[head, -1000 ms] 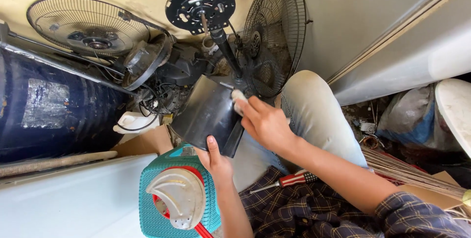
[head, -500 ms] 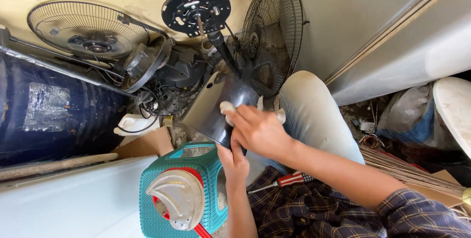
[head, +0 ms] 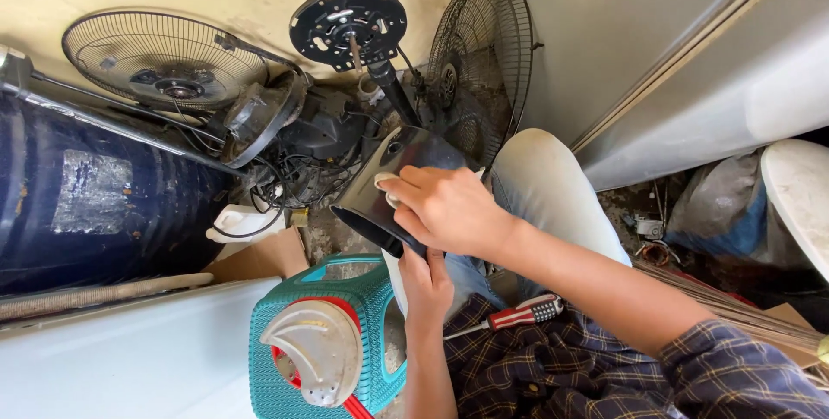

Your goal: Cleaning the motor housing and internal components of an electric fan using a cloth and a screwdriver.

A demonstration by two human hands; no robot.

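Since the earlier frame the right hand [head: 449,209] has slid up over the black fan housing [head: 389,186], now pressing a pale cloth to it, while the left hand [head: 425,274] grips its lower edge at 6 o'clock, steadying it above the teal basket [head: 285,341].

The cover [head: 380,199] at the middle is shiny black. The basket [head: 341,298] at the bottom is teal. The screwdriver [head: 518,314] has a red and white handle. The sleeve [head: 717,371] at lower right is dark blue plaid. The barrel [head: 78,203] at left is dark blue.
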